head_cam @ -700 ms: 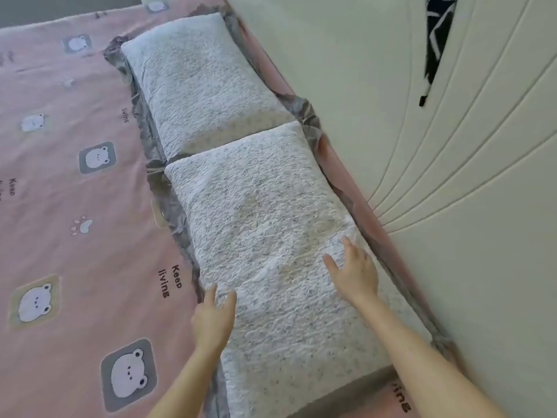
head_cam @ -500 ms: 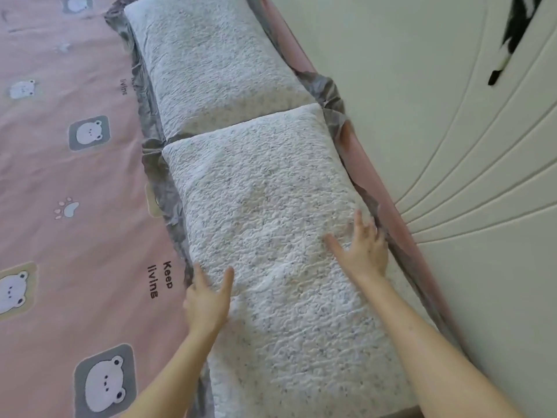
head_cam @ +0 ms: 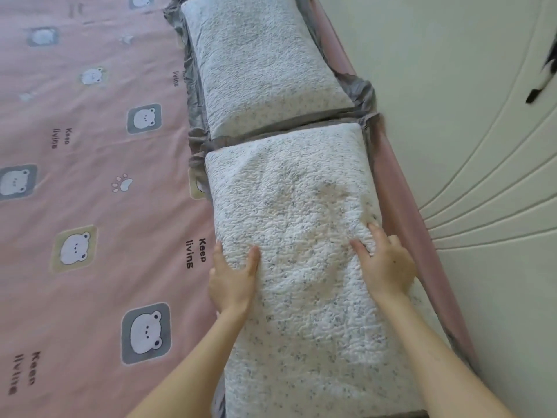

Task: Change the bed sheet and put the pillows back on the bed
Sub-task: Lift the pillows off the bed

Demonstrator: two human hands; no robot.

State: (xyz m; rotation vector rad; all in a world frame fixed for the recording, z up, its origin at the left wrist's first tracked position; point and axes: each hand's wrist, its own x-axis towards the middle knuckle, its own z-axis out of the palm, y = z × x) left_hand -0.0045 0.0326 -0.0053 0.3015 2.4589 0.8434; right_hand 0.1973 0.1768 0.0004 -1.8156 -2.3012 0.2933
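Observation:
Two white speckled pillows with grey frilled edges lie end to end along the head of the bed. The near pillow [head_cam: 298, 236] runs from the frame's bottom to the middle; the far pillow [head_cam: 259, 64] lies beyond it. A pink bed sheet [head_cam: 90, 206] printed with bear faces and "Keep living" covers the mattress. My left hand [head_cam: 232, 282] rests flat on the near pillow's left edge, thumb on top. My right hand [head_cam: 382, 263] lies flat on its right side, fingers spread toward the edge.
A cream padded headboard [head_cam: 452, 116] with curved grooves rises along the right of the pillows. A pink strip of sheet [head_cam: 404, 212] shows between pillows and headboard. A black-and-white object [head_cam: 542, 82] hangs at the upper right.
Both hands have slid outward and forward along the near pillow, the right one reaching its right edge. The view has moved closer to the pillows.

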